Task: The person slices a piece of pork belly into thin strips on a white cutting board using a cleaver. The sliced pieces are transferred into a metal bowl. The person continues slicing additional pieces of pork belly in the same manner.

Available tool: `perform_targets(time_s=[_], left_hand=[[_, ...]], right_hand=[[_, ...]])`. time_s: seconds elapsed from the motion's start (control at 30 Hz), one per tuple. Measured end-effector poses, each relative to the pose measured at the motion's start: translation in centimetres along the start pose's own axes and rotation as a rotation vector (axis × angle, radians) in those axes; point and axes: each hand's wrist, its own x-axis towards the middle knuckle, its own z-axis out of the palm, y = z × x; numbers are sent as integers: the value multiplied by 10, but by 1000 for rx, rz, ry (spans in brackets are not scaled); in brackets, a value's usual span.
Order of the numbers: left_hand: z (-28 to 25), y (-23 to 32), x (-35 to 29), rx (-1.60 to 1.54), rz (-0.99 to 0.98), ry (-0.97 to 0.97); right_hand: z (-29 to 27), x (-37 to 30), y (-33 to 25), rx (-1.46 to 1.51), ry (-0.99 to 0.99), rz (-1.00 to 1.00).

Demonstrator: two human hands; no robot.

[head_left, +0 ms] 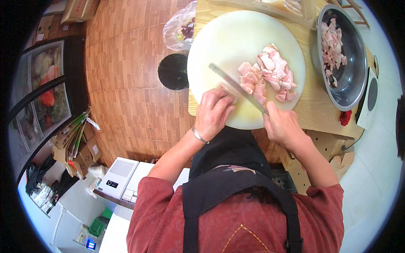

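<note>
I've got the right hand (279,126) wrapped round the knife (240,90), blade slanting over the middle of the round white cutting board (228,38). Left hand's (213,113) bunched on a pink meat scrap (224,87), board's lower left. Sliced meat (276,71) sits on the board's right half, metal bowl (356,71) with more right of the board.

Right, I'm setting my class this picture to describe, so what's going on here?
Someone is cutting what looks like pink meat. The right hand grips a knife by its handle; the left hand curls by a small piece left of the blade. Cut pieces lie on the round board, with more in the metal bowl.
</note>
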Motion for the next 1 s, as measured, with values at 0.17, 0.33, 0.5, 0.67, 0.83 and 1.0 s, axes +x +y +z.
perform_targets(time_s=[0.17, 0.33, 0.5, 0.67, 0.83, 1.0], left_hand=[[0, 2, 3, -18, 11, -5], [2, 2, 2, -7, 4, 34], [4, -1, 0, -23, -33, -2], [4, -1, -5, 17, -27, 32], [0, 3, -6, 56, -11, 41], [-2, 4, -4, 30, -18, 20]], right_hand=[[-23, -18, -9, -113, -114, -31], [-14, -3, -15, -138, -165, 21], [27, 53, -16, -33, 73, -128], [22, 27, 1, 86, -96, 44], [4, -3, 12, -30, -64, 134], [-15, -16, -8, -68, -28, -23]])
